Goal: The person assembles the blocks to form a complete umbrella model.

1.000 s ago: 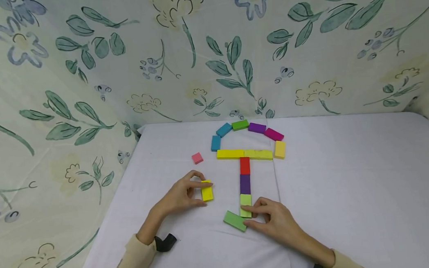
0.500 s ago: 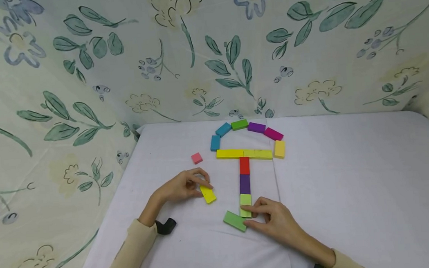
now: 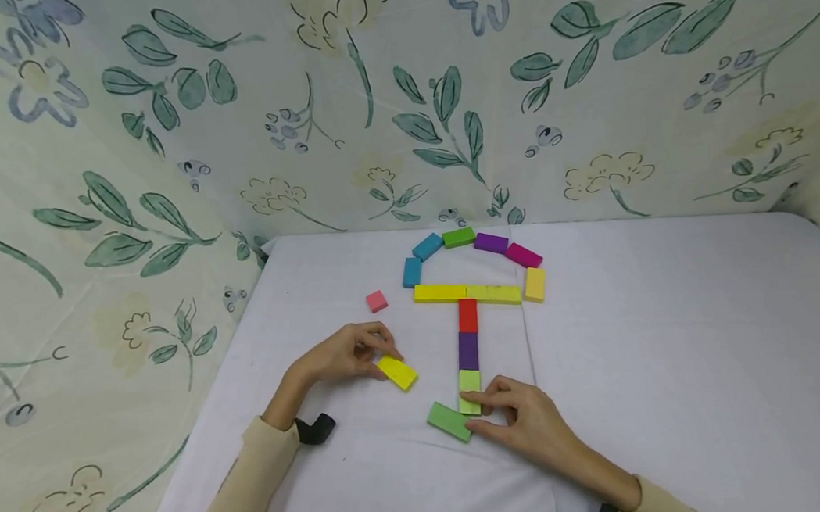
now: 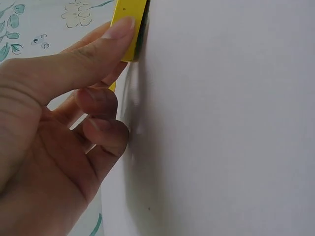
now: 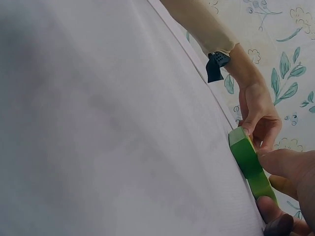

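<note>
My left hand [image 3: 349, 354] pinches a yellow block [image 3: 397, 373] between thumb and fingers, close over the white cloth. In the left wrist view the thumb presses on the yellow block [image 4: 127, 34], and the other fingers curl below it. My right hand [image 3: 521, 414] curls its index finger over the light green block [image 3: 469, 381], the lowest of an upright row. Its thumb tip is at the right end of a slanted green block [image 3: 448, 421]. From the right wrist, the green block [image 5: 243, 152] and the light green block [image 5: 262, 189] meet beside the thumb.
Above the light green block stand a purple block [image 3: 468, 351] and a red block [image 3: 467, 316], under a yellow bar [image 3: 440, 293]. Several coloured blocks arch over it, including a green block [image 3: 459, 238]. A small pink block [image 3: 377, 301] lies left on the white cloth [image 3: 669, 350].
The left hand's yellow block has turned from nearly upright to slanting down to the right, and the fingers have shifted around it. The right hand and the laid blocks stay where they were.
</note>
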Available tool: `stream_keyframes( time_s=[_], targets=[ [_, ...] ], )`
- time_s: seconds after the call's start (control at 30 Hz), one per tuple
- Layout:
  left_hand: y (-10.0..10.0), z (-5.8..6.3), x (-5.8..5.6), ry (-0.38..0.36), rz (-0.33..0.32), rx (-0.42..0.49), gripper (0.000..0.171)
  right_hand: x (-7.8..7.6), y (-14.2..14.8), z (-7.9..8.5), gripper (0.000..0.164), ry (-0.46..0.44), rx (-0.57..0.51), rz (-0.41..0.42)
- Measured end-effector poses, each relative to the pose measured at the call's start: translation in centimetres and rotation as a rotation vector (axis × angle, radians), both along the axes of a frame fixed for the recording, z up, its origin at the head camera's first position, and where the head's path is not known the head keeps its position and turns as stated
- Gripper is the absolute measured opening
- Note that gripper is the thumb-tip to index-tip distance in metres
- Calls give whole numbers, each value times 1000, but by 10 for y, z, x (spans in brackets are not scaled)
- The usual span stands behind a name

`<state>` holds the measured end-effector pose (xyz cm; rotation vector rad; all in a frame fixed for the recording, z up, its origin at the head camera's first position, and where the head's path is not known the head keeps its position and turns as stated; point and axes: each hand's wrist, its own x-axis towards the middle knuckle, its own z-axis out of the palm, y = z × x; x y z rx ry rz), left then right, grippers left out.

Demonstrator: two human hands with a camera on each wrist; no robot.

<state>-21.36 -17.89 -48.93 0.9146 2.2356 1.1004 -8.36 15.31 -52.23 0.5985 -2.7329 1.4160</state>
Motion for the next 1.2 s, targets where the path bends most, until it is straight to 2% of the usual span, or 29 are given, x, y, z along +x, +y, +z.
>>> stream_keyframes(
  time_s=[0.23, 0.47, 0.7, 1.2],
  targets=[
    [10, 4, 14, -10, -55, 22, 29, -1, 1, 1, 37, -11, 2, 3],
    [21, 0, 25, -32, -58, 9, 31, -1, 0, 1, 36, -21, 15, 3],
    [21, -1, 30, 6, -66, 11, 30, -1, 0, 1, 36, -16, 15, 9],
    [22, -1, 35, 15, -31, -5, 29, -1, 0, -1, 36, 4, 0, 5]
  ],
)
